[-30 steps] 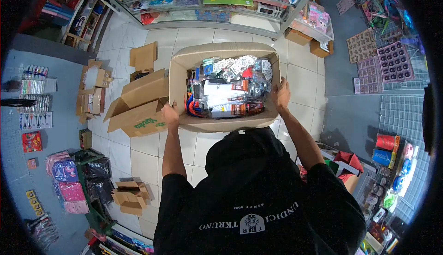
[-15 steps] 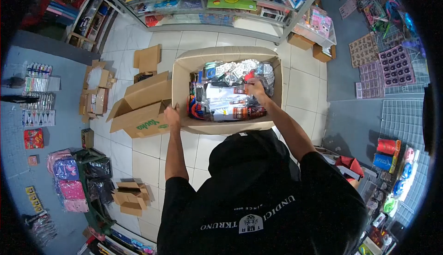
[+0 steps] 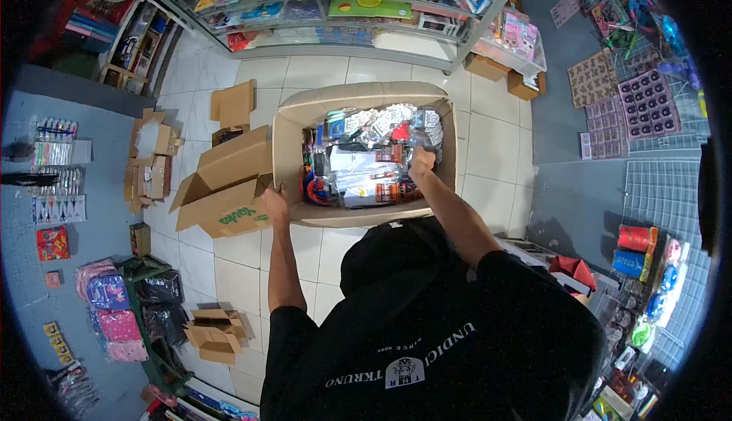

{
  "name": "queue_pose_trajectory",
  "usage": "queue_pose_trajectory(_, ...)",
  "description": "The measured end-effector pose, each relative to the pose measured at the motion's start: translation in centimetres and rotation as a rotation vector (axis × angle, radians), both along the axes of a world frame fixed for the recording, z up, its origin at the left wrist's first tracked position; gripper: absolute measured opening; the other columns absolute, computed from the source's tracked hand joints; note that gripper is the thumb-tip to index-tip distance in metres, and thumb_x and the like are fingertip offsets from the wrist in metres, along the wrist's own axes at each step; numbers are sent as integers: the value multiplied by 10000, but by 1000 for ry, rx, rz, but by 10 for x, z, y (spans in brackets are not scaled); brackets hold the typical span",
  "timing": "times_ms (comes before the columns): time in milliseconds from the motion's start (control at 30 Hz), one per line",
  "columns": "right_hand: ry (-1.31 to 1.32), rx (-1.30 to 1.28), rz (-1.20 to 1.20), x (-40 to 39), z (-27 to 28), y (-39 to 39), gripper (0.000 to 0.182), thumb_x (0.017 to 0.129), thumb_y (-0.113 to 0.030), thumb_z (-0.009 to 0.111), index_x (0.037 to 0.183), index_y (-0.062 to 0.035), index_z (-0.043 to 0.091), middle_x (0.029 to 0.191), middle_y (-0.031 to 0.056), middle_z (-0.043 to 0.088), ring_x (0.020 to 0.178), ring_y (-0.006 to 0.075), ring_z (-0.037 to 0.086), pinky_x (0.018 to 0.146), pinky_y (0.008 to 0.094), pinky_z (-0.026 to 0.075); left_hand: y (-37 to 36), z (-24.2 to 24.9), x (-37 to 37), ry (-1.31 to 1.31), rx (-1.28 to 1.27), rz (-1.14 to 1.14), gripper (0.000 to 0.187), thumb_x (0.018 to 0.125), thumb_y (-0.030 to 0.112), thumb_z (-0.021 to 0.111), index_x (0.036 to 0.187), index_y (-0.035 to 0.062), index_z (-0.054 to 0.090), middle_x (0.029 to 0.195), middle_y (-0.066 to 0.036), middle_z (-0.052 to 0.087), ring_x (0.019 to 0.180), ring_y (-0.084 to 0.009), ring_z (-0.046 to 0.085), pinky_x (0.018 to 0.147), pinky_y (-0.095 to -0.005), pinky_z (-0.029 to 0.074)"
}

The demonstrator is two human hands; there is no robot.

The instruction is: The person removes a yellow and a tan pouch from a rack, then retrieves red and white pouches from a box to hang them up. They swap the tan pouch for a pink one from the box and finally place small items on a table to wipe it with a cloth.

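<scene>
A large open cardboard box stands on the floor in front of me, packed with goods in clear plastic. My left hand is closed at its left edge, where an open carton with green lettering adjoins it; the fingertips are partly hidden. Inside the box, toward the right, my right hand is closed on a clear plastic packet. Close by lie a small red item, silvery patterned packets, white packets and blue-red cords.
A glass display case spans the far side. Several opened cartons lie on the tiled floor to the left. Packaged bags hang at the lower left. Goods hang on a wire grid along the right wall.
The view has shifted slightly. My right hand has drawn a little toward me inside the box, by the clear packet. My left hand stays at the box's left edge.
</scene>
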State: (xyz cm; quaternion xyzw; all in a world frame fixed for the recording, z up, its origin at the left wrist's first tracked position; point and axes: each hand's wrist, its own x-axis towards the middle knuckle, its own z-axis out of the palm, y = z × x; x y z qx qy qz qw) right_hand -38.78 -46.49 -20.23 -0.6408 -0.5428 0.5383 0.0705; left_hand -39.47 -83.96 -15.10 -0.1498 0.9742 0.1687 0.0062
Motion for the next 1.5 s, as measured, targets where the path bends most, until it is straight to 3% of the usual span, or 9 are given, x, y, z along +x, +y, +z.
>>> queue_pose_trajectory(200,337,-640,-182,6,-133,70,416,706,-199,744,1055,-52,572,960,73,555,778,203,552,707,357,473,-9,-9,-4,-17,67,2,444,824,380,692,1098,31,660,967,-229,678,901,-412,645,796,-493,498)
queue_pose_trajectory(367,574,967,784,37,-114,54,229,662,-64,706,829,-101,553,765,74,520,661,201,505,645,347,463,-10,-13,-2,29,14,-33,301,844,276,678,1007,23,683,894,-247,673,846,-427,648,728,-490,509)
queue_pose_trajectory(500,318,952,1510,72,-154,55,199,638,-12,671,624,-90,488,579,92,444,540,205,474,546,356,439,-12,-14,-1,102,64,-74,322,832,265,686,1012,-2,677,906,-253,674,858,-429,650,737,-482,513)
queue_pose_trajectory(567,-3,950,1557,89,-259,46,128,728,-236,653,696,-112,654,766,130,614,777,323,612,695,429,512,-6,-8,1,115,66,-65,336,828,262,691,1022,-13,673,919,-250,677,865,-426,652,743,-478,515)
queue_pose_trajectory(700,19,952,1390,95,-345,57,134,767,-225,642,779,-96,671,810,129,618,802,349,605,725,409,520,-1,2,0,25,30,9,369,823,263,705,1047,-29,667,944,-242,682,878,-420,656,753,-470,517)
queue_pose_trajectory(767,675,190,625,88,-276,59,84,839,-152,655,784,-151,591,674,4,499,594,142,457,594,308,446,0,2,0,-6,35,35,381,820,268,712,1053,-31,668,953,-243,682,882,-418,657,755,-468,517)
queue_pose_trajectory(1000,396,-821,-129,37,-88,58,305,864,-362,653,1141,-238,614,972,-56,529,841,113,451,828,376,388,2,8,-1,65,107,-17,391,833,310,696,1034,-24,683,947,-248,680,887,-419,655,769,-479,510)
queue_pose_trajectory(1300,485,-690,109,28,-47,45,569,799,-407,714,1313,-247,531,1408,-8,435,1322,210,341,958,378,284,-12,-17,0,31,58,-2,399,836,321,688,1033,-26,670,932,-247,676,880,-438,638,789,-491,497)
queue_pose_trajectory(1500,307,-649,175,-5,-65,59,306,849,-218,685,1147,-177,631,1199,6,497,1094,200,445,769,362,484,-27,-40,-4,28,16,-52,439,838,334,682,1076,-33,645,934,-261,670,895,-446,630,807,-504,490)
